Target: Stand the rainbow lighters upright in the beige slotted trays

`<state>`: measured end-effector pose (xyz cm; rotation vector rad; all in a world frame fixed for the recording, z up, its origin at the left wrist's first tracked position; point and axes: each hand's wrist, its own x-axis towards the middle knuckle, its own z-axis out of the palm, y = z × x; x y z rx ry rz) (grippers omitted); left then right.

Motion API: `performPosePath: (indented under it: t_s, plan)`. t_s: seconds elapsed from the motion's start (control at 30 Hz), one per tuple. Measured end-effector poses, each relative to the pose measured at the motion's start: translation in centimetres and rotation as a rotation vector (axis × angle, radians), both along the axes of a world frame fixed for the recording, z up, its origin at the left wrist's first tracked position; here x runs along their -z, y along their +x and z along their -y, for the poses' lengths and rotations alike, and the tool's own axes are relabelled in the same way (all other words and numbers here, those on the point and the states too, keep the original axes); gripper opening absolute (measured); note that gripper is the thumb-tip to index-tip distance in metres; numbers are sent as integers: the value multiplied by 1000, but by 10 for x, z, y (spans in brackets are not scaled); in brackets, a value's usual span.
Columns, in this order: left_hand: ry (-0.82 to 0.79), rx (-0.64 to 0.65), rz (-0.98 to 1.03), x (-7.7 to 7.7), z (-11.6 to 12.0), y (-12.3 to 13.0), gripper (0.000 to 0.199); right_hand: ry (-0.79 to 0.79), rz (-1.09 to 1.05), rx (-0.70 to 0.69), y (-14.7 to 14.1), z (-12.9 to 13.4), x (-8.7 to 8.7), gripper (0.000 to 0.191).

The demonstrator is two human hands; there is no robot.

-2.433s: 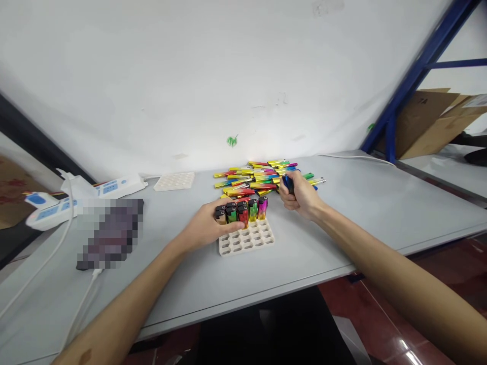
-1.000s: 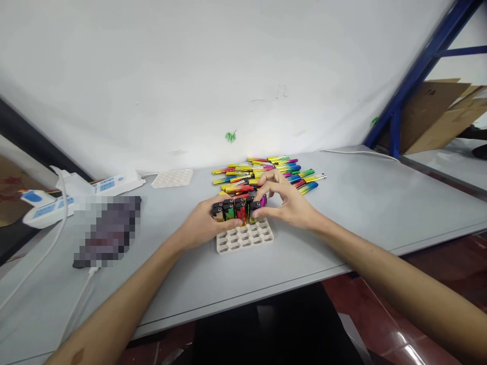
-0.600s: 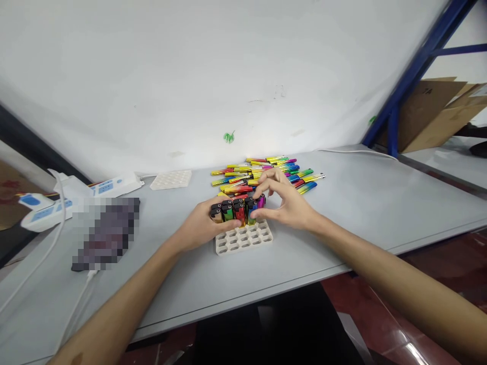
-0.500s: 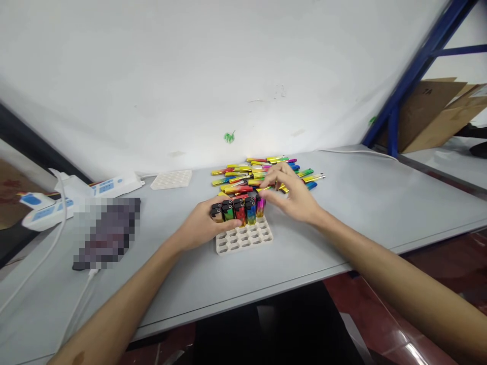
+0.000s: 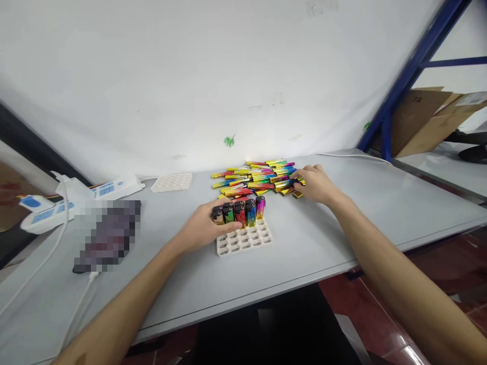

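Grey table [image 5: 312, 238], set against a white wall [image 5: 171, 86]. Left side: white power strip [image 5: 119, 186] with blue socket panels; nearer, a dark object [image 5: 112, 235], pixelated, with a white cable [image 5: 81, 304] attached at its near end. Farther back, beside the strip, lay a second pale tray [image 5: 172, 182]. Right side: blue metal frame [image 5: 403, 86], cardboard boxes [image 5: 422, 119] behind it.

Centre: pale tray [image 5: 245, 247], flat, holes showing in its front rows. Standing lighters [image 5: 240, 217], upright with black tops, filled its rear portion: red, green, blue, magenta and brownish among them. They stood between the tray's front and a loose pile of lighters [image 5: 253, 178], multicoloured, lying just behind.

Left hand [image 5: 201, 228]: clasped the standing lighters from the left, thumb across the front, other fingers behind and mostly hidden. Right hand [image 5: 314, 183]: palm down over the pile's right end, fingers curled; whether they pinched a lighter could not be told.
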<state>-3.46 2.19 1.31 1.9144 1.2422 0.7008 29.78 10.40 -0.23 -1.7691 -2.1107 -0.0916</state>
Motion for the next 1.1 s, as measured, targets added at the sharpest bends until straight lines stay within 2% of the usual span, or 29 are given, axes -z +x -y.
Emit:
performPosePath:
  t_s: [0.17,0.37,0.43,0.5,0.63,0.77,0.87,1.03,1.1]
  plan:
    - [-3,-4,-5,0,0,0,46,-71,-74,-86,-2,3,-7,24]
    - [-5,4,0,-3,2,1,46,-123,-110,-78,-4,5,-10,24]
    - [-4,6,2,-3,2,2,46,-147,-237,-72,-4,8,-15,22]
    - [3,3,-4,-3,2,2,47,-229,-452,-112,-6,11,-20,24]
    - [20,0,-25,-2,1,1,46,-344,-891,-325,-17,20,-25,31]
    - [16,3,-44,-2,1,1,47,-383,-1112,-448,-35,28,-23,35]
    - [10,6,-37,-3,1,1,48,-383,-1073,-452,-47,32,-19,34]
    - [-3,9,-14,-2,1,2,49,-248,-898,-385,-55,35,-13,34]
    - [-3,13,-13,-2,1,2,47,-214,-848,-400,-57,36,-13,35]
